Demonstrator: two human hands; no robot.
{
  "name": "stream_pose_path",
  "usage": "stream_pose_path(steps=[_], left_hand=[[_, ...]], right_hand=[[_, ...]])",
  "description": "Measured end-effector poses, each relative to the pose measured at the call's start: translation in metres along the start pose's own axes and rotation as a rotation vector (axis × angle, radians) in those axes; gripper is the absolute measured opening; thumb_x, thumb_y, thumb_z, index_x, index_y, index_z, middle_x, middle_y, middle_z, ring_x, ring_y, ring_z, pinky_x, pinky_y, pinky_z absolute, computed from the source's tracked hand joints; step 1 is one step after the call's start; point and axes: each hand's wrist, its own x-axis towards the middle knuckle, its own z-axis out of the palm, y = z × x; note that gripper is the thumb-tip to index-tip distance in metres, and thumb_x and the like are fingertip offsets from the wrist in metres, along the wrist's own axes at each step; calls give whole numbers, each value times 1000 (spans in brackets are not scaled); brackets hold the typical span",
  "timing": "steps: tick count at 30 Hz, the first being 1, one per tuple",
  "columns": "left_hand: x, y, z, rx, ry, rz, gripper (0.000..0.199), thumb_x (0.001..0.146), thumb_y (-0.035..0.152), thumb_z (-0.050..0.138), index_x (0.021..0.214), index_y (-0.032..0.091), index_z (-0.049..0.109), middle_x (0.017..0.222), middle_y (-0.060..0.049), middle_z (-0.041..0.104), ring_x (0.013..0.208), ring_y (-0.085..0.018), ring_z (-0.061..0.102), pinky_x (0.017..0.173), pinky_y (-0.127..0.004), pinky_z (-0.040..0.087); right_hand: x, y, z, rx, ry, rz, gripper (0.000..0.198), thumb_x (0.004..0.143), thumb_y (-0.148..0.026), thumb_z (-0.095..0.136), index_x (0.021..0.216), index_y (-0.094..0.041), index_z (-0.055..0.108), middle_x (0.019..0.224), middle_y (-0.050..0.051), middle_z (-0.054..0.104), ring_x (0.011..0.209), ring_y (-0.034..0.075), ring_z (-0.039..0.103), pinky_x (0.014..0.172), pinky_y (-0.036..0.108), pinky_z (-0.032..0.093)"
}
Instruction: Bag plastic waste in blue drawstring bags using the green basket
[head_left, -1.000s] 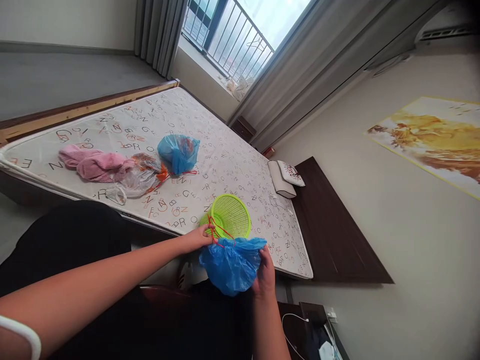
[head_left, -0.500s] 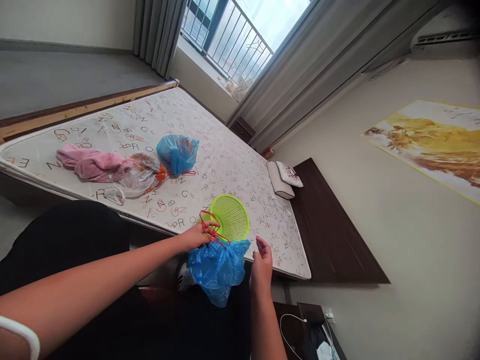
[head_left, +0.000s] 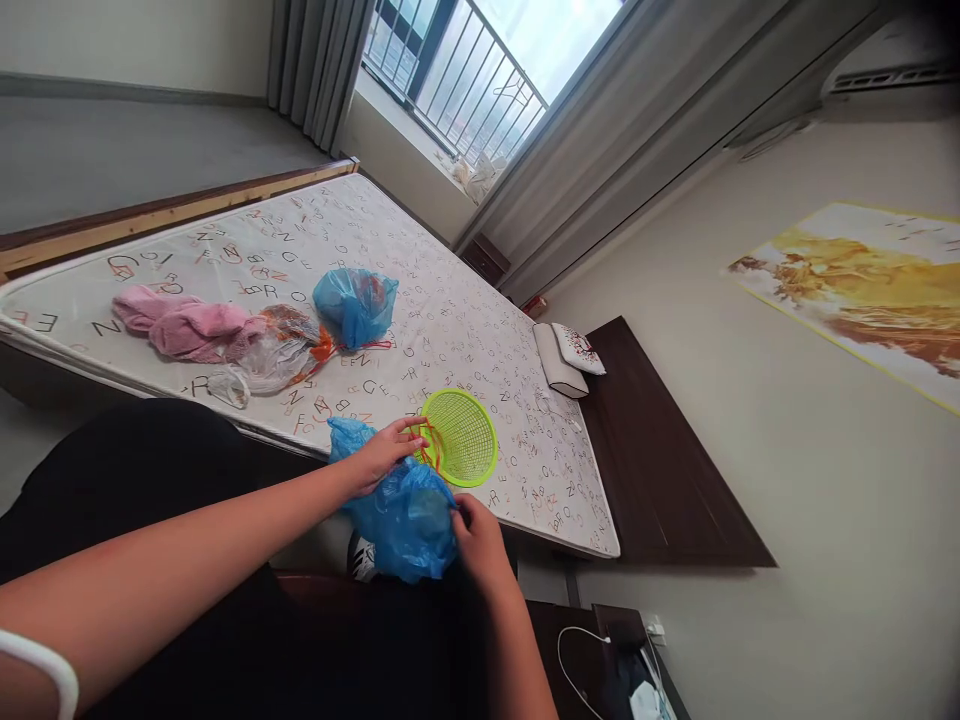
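A blue plastic bag point(head_left: 405, 535) with red drawstrings point(head_left: 431, 445) hangs in front of my lap, something rounded showing dimly through its side. My left hand point(head_left: 386, 455) is over the top of the bag, closed loosely on its gathered part, with the drawstrings by its fingertips. At the bag's right side, my right hand point(head_left: 476, 535) pinches the plastic between thumb and fingers. Just beyond both hands, a lime-green mesh basket point(head_left: 491, 455) stands on the mattress, partly behind the strings and left fingers.
On the patterned mattress point(head_left: 465, 330) lie another blue bag point(head_left: 356, 308), a clear bag with orange-brown marks point(head_left: 277, 365) and a pink cloth point(head_left: 195, 325). Pillows point(head_left: 559, 360) rest by the dark headboard point(head_left: 667, 470). A white cable point(head_left: 574, 665) trails over furniture at lower right.
The blue bag has shifted left and spread out under my left hand. My right hand has moved left from beside the bag and taken hold of its side.
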Motion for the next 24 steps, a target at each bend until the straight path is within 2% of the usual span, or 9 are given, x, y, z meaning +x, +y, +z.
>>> stream_pose_path(steps=[3, 5, 8, 11, 14, 16, 18, 21, 24], left_hand=[[3, 7, 0, 54, 56, 36, 82, 72, 47, 88, 139, 18, 50, 92, -2, 71, 55, -7, 50, 53, -21, 36], [6, 9, -1, 193, 43, 31, 88, 72, 54, 85, 141, 15, 47, 82, 1, 68, 50, -7, 43, 50, -22, 31], [3, 11, -3, 494, -66, 64, 97, 71, 57, 83, 148, 14, 44, 77, 4, 66, 56, -12, 51, 57, -25, 37], [-5, 11, -5, 809, -171, 180, 102, 66, 53, 88, 153, 21, 46, 91, 1, 70, 78, -19, 64, 74, -28, 45], [-13, 8, -4, 1006, -172, 318, 92, 69, 54, 87, 150, 25, 54, 112, -5, 71, 95, -25, 66, 84, -32, 46], [-18, 5, -2, 1048, -142, 374, 80, 75, 55, 82, 145, 24, 58, 117, -9, 69, 101, -27, 65, 90, -35, 47], [-22, -1, 1, 1059, -124, 418, 75, 78, 57, 79, 141, 22, 59, 119, -11, 67, 105, -29, 63, 95, -39, 48], [-28, -10, 6, 1071, -175, 518, 84, 74, 56, 84, 145, 23, 55, 136, -14, 61, 126, -34, 57, 111, -46, 43], [-28, -20, 6, 1111, -261, 589, 86, 77, 38, 83, 154, 27, 47, 155, -12, 51, 145, -35, 43, 124, -50, 31]], right_hand=[[1, 5, -10, 49, 194, 81, 24, 92, -40, 57, 99, -22, 72, 94, 5, 75, 88, 23, 68, 82, 33, 50], [2, 7, -14, 70, 313, 115, 29, 91, -46, 58, 99, -22, 71, 96, 5, 76, 89, 24, 68, 82, 33, 50], [3, 6, -18, 78, 419, 143, 35, 91, -51, 59, 103, -21, 71, 100, 7, 76, 92, 24, 68, 84, 34, 49], [2, 2, -17, 55, 413, 127, 34, 92, -52, 58, 100, -21, 71, 94, 6, 75, 85, 23, 66, 79, 32, 48], [0, 0, -14, 23, 383, 77, 32, 94, -50, 57, 95, -22, 71, 90, 5, 72, 82, 22, 64, 77, 32, 47], [-2, -1, -10, -10, 407, 45, 29, 95, -48, 57, 93, -22, 69, 89, 5, 70, 81, 21, 62, 76, 32, 46], [-2, 0, -7, -53, 461, 26, 27, 95, -45, 56, 88, -22, 66, 87, 4, 66, 79, 20, 59, 74, 31, 45], [0, 1, -4, -82, 514, 19, 24, 95, -42, 55, 84, -22, 61, 84, 3, 60, 77, 19, 55, 73, 31, 44], [2, -1, -4, -32, 473, -22, 20, 95, -40, 56, 89, -22, 62, 91, 4, 62, 85, 20, 58, 80, 33, 46]])
